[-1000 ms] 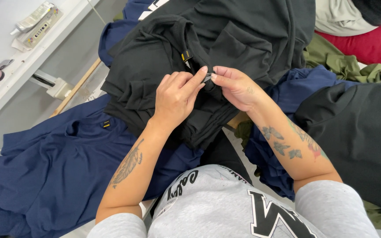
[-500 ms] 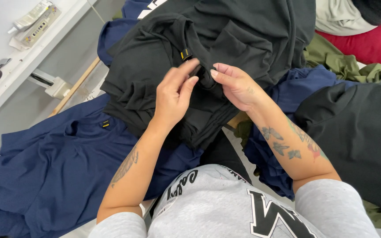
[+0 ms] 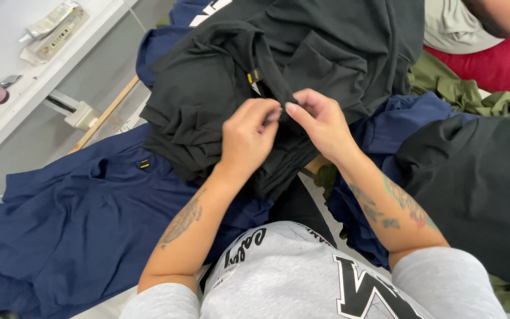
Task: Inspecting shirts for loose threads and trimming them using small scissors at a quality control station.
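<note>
Since the earlier frame, our left hand (image 3: 248, 139) had slid up until its fingertips met those of our right hand (image 3: 321, 123); both were pinched shut on a fold of the black garment (image 3: 208, 94) (near its small yellow tag (image 3: 253, 76)). It lay on a navy garment (image 3: 78, 218), with a white shelf (image 3: 7, 112) at left.

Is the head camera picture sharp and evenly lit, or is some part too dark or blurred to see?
Head view: light is soft and even, with no glare; both hands, left hand and right hand, are sharp; the black garment is so dark that its folds barely show; the white shelf at the left looks bright but not washed out.
</note>
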